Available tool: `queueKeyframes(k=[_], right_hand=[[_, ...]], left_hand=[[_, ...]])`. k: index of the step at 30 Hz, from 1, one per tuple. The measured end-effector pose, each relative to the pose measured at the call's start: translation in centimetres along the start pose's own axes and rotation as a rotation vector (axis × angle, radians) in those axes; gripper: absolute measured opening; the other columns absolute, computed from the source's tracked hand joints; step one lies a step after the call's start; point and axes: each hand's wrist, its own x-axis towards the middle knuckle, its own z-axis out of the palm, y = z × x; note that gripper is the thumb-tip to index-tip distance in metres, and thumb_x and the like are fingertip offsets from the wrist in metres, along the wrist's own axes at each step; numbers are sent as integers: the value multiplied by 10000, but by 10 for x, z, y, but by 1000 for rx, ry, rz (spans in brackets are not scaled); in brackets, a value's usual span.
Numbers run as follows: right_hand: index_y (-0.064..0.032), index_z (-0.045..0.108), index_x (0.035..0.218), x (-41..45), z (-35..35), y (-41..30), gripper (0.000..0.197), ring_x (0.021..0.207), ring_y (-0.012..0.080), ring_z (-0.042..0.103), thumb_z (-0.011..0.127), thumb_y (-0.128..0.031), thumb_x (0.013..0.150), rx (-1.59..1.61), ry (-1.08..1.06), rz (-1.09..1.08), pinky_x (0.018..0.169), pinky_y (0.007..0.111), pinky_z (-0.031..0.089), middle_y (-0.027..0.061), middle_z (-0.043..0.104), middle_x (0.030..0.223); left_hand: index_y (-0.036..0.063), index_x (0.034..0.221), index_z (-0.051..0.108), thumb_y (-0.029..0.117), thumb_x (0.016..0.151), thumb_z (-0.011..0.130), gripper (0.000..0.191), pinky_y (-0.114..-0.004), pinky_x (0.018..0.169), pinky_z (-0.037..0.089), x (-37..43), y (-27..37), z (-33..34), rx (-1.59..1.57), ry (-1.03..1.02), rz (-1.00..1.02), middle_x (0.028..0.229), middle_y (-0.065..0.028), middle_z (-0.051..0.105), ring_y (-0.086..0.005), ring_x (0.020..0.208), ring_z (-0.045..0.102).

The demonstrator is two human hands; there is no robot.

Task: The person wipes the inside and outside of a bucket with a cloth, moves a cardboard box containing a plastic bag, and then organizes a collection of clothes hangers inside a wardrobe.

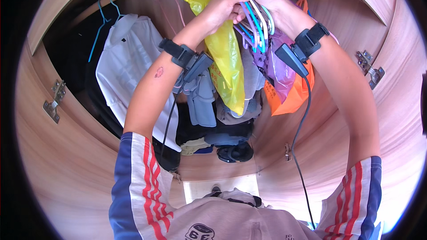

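Note:
Up at the wardrobe rail (146, 1), a bundle of purple, blue and white clothes hangers (258, 23) hangs in front of me. My left hand (224, 6) grips the bundle from the left, its thumb across the upper part. From the right, my right hand (265, 0) closes around the same hangers; its fingertips are mostly hidden. A yellow plastic bag (230, 73) hangs just behind my left wrist. Beyond the hangers are a purple plastic bag (282, 70) and an orange bag (290, 98), both partly covered by my right wrist.
A white shirt (128, 60) and dark garments hang on the left. Grey-blue clothing (201, 101) hangs mid-wardrobe, above folded clothes (195, 146) and a black cap-like item (235, 152) at the bottom. Hinged doors with metal hinges (55, 101) flank me. Cables run from my wrist straps.

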Motion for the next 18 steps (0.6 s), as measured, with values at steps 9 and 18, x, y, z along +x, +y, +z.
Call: queueKeyframes(k=[9, 18], right_hand=[[80, 606, 851, -28, 18, 9, 244, 510, 255, 638, 685, -150, 828, 14, 128, -101, 438, 381, 550, 151, 626, 698], [26, 606, 902, -123, 23, 76, 163, 580, 241, 659, 680, -99, 829, 157, -35, 7, 494, 373, 568, 128, 656, 766]], left_hand=[[24, 1094, 521, 186, 879, 582, 276, -230, 579, 473, -20, -8, -7, 19, -19, 39, 885, -13, 581, -87, 743, 573], [85, 1218, 330, 61, 896, 532, 380, -199, 393, 417, -120, -43, 66, -74, -23, -119, 788, -32, 538, -90, 485, 533]])
